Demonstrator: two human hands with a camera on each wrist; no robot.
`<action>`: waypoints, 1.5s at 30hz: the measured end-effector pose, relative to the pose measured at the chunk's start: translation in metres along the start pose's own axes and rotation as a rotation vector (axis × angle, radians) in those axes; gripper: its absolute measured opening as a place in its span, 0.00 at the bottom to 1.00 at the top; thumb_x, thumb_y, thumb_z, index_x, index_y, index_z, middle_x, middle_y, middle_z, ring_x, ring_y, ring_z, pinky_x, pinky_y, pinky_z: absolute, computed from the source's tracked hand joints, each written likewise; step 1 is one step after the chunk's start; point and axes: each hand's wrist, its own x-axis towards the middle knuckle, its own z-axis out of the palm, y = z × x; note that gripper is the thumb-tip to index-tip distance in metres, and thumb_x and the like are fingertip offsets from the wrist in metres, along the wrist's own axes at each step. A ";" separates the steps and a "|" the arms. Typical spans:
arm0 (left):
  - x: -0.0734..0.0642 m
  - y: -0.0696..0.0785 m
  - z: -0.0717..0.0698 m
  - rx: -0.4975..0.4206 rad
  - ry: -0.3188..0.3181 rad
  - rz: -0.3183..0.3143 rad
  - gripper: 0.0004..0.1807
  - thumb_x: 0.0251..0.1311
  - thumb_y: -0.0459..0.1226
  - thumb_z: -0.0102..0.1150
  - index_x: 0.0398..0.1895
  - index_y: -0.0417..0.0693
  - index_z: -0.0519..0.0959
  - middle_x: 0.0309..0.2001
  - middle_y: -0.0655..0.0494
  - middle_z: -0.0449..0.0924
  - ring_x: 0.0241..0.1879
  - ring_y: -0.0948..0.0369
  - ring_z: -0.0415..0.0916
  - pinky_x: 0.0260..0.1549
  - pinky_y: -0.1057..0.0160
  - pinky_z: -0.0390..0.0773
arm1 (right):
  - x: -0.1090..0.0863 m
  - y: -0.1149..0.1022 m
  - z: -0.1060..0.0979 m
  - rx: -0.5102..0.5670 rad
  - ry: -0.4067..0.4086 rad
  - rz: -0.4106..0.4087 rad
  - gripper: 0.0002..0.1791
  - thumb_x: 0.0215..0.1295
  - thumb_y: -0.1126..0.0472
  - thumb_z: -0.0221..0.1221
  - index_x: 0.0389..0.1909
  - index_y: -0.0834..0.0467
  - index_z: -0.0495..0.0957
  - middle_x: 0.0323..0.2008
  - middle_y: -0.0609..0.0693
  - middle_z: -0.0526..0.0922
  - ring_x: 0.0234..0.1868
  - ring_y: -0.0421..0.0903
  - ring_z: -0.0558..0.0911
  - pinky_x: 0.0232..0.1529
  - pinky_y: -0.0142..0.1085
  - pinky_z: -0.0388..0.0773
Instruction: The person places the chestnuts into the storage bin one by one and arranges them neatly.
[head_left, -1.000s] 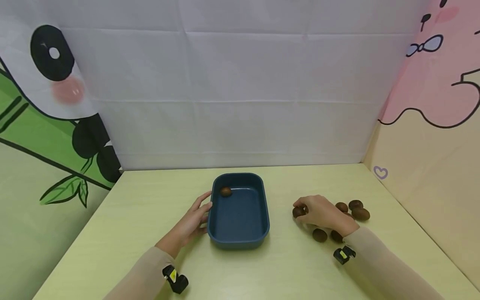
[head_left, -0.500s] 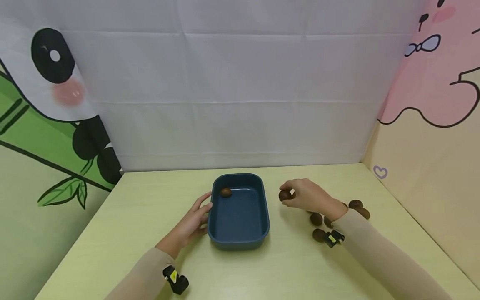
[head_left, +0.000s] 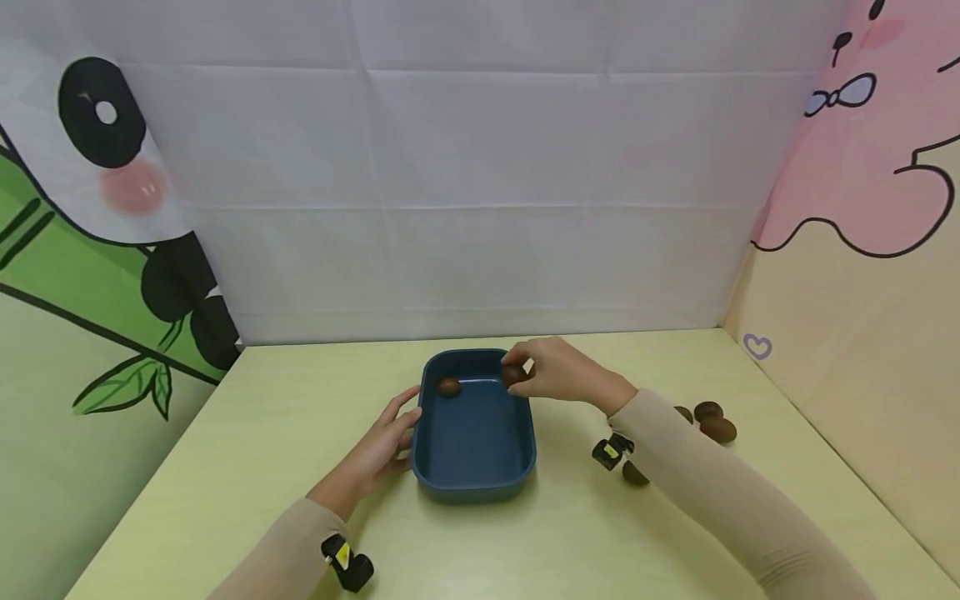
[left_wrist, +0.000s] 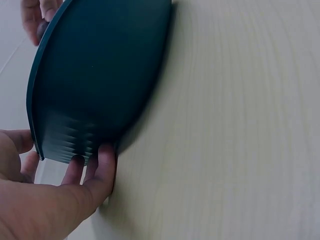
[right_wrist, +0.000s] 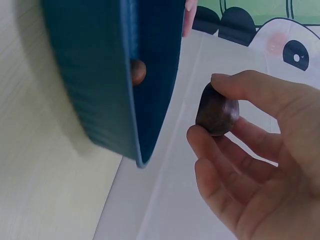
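Observation:
A deep blue rectangular dish point(head_left: 474, 446) with rounded corners stands on the table, one brown chestnut point(head_left: 448, 387) lying in its far left part. My right hand point(head_left: 567, 371) is over the dish's far right rim. Its thumb and fingertips pinch another dark, glossy chestnut point(right_wrist: 217, 112), which is held above the rim in the right wrist view. On the other side, my left hand point(head_left: 381, 448) rests against the dish's left wall with extended fingers point(left_wrist: 105, 162) touching the outside, the thumb close to the rim.
Several more chestnuts point(head_left: 717, 429) lie on the pale table point(head_left: 570, 542) to the right, some hidden under the right sleeve point(head_left: 720, 475). A white cloth wall point(head_left: 480, 208) rises behind the table, with cartoon-printed panels on both sides.
My right hand has lifted a chestnut from the group on the right and carried it leftward to the dish's rim. The left hand and the dish have stayed in place.

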 end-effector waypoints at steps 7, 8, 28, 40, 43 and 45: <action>0.000 0.000 -0.001 -0.003 0.005 -0.008 0.30 0.79 0.48 0.43 0.79 0.65 0.49 0.66 0.37 0.71 0.61 0.46 0.75 0.49 0.48 0.76 | 0.031 -0.008 0.013 0.054 -0.073 0.008 0.23 0.62 0.56 0.70 0.58 0.56 0.80 0.48 0.45 0.83 0.47 0.41 0.80 0.48 0.37 0.77; 0.000 0.000 -0.001 -0.002 0.004 -0.008 0.30 0.79 0.48 0.43 0.79 0.65 0.48 0.66 0.37 0.71 0.61 0.46 0.75 0.49 0.48 0.76 | 0.036 -0.009 0.016 0.064 -0.083 0.009 0.23 0.62 0.56 0.70 0.58 0.56 0.80 0.48 0.45 0.83 0.48 0.42 0.80 0.49 0.37 0.77; 0.004 0.002 -0.004 -0.007 -0.011 0.002 0.30 0.79 0.48 0.43 0.79 0.66 0.49 0.70 0.38 0.65 0.61 0.49 0.75 0.51 0.47 0.75 | 0.097 -0.012 0.065 0.136 -0.191 0.069 0.22 0.59 0.57 0.73 0.54 0.55 0.82 0.42 0.42 0.84 0.44 0.38 0.81 0.49 0.34 0.75; 0.002 -0.001 -0.002 -0.004 -0.013 -0.002 0.30 0.79 0.49 0.42 0.80 0.65 0.48 0.66 0.38 0.71 0.62 0.48 0.74 0.53 0.45 0.75 | 0.101 -0.007 0.097 0.130 -0.214 0.189 0.21 0.56 0.60 0.75 0.51 0.55 0.84 0.35 0.41 0.84 0.38 0.36 0.81 0.46 0.33 0.77; 0.003 -0.002 -0.002 -0.009 -0.008 -0.007 0.30 0.79 0.48 0.43 0.79 0.66 0.49 0.66 0.38 0.72 0.61 0.49 0.75 0.53 0.46 0.75 | 0.100 -0.006 0.100 0.129 -0.200 0.205 0.19 0.56 0.61 0.75 0.50 0.54 0.84 0.36 0.41 0.85 0.38 0.36 0.82 0.46 0.34 0.77; 0.003 -0.002 -0.003 -0.012 -0.007 -0.009 0.30 0.79 0.48 0.43 0.79 0.67 0.49 0.66 0.39 0.72 0.61 0.49 0.75 0.53 0.46 0.75 | 0.099 -0.007 0.101 0.140 -0.184 0.211 0.19 0.56 0.63 0.74 0.49 0.53 0.85 0.37 0.41 0.85 0.39 0.37 0.82 0.47 0.34 0.77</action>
